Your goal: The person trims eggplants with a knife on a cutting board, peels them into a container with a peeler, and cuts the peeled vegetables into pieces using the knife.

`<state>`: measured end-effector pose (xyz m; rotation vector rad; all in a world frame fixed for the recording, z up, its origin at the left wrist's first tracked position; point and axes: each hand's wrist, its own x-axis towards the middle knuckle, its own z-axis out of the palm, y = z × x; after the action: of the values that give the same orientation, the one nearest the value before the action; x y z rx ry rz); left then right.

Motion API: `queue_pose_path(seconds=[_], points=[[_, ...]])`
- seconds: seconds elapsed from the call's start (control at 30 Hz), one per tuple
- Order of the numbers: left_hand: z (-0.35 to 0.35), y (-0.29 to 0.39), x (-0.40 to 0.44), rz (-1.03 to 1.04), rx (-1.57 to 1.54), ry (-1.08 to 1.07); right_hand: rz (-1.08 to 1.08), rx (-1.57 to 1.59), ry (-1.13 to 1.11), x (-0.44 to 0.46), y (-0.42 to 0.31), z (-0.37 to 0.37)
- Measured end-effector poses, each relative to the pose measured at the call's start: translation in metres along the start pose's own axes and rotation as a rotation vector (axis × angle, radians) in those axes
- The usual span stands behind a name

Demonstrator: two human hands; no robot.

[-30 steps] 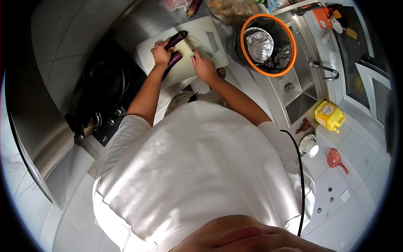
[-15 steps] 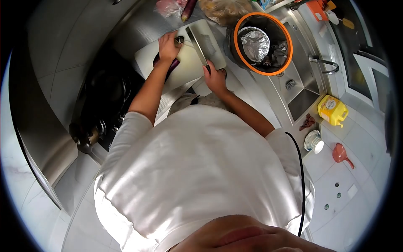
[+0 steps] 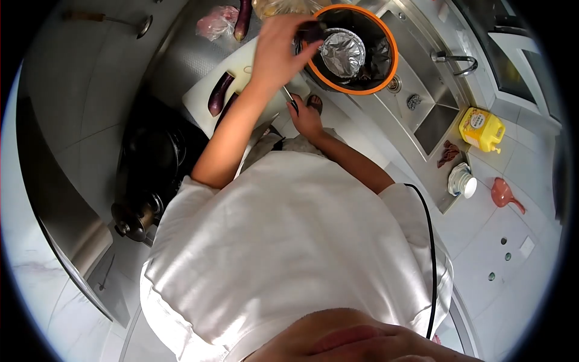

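My left hand [image 3: 282, 53] is raised over the board's right side, its fingers closed on a dark eggplant end [image 3: 311, 31] at the rim of the orange-edged bin [image 3: 393, 45]. Low on the board's near right side, my right hand [image 3: 306, 118] grips the black handle of a knife [image 3: 292, 104]; most of its blade is hidden behind my left hand and forearm. Two purple eggplant pieces lie on the white cutting board [image 3: 202, 96]: one piece [image 3: 221, 94] shows whole, the other [image 3: 226, 111] is partly covered by my left forearm.
A whole eggplant [image 3: 242, 21] and a bag of pink meat [image 3: 217, 23] lie beyond the board. Foil [image 3: 344, 54] sits inside the bin. The sink [image 3: 422, 90] is to the right, with a yellow jug [image 3: 482, 129] nearby. A black wok [image 3: 154, 148] stands left.
My left hand has left the eggplant on the board and moved up and right to the bin with the dark end. The knife in my right hand is lower and more hidden.
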<state>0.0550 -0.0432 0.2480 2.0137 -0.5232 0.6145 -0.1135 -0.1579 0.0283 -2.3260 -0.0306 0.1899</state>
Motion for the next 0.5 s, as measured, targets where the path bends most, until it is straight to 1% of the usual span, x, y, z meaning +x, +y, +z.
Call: queue_pose_path(seconds=[0.07, 0.1, 0.17, 0.2, 0.23, 0.27, 0.3, 0.33, 0.37, 0.4, 0.47, 0.5], points=[[0.015, 0.011, 0.019, 0.171, 0.167, -0.174, -0.007, 0.027, -0.015, 0.004, -0.001, -0.002], [0.019, 0.002, 0.02, 0.173, 0.171, -0.175, -0.004, 0.05, -0.034, 0.004, -0.001, -0.003], [0.024, -0.025, 0.022, -0.045, 0.008, -0.153, -0.015, 0.026, -0.042, 0.006, -0.008, -0.015], [0.017, -0.03, 0.029, -0.15, -0.08, -0.041, -0.018, -0.002, -0.052, 0.005, -0.009, -0.02], [0.039, -0.094, 0.008, -0.396, -0.242, 0.163, -0.009, -0.001, -0.049, 0.003, -0.008, -0.022], [0.047, -0.156, -0.005, -0.421, -0.115, 0.226, -0.042, -0.033, -0.018, 0.001, -0.006, -0.023], [0.044, -0.192, -0.014, -0.49, 0.1, 0.154, -0.076, -0.064, 0.01, -0.003, -0.005, -0.024], [0.043, -0.236, -0.026, -0.46, 0.272, 0.026, -0.072, -0.064, 0.01, -0.006, -0.007, -0.027], [0.047, -0.278, -0.039, -0.513, 0.402, -0.114, -0.09, -0.106, 0.035, -0.008, -0.011, -0.032], [0.055, -0.312, -0.052, -0.609, 0.459, -0.224, -0.107, -0.149, 0.059, -0.009, -0.013, -0.038], [0.063, -0.308, -0.061, -0.687, 0.722, -0.265, -0.09, -0.16, 0.061, -0.012, -0.013, -0.042], [0.066, -0.31, -0.063, -0.685, 0.717, -0.27, -0.103, -0.131, 0.062, -0.012, -0.01, -0.043]])
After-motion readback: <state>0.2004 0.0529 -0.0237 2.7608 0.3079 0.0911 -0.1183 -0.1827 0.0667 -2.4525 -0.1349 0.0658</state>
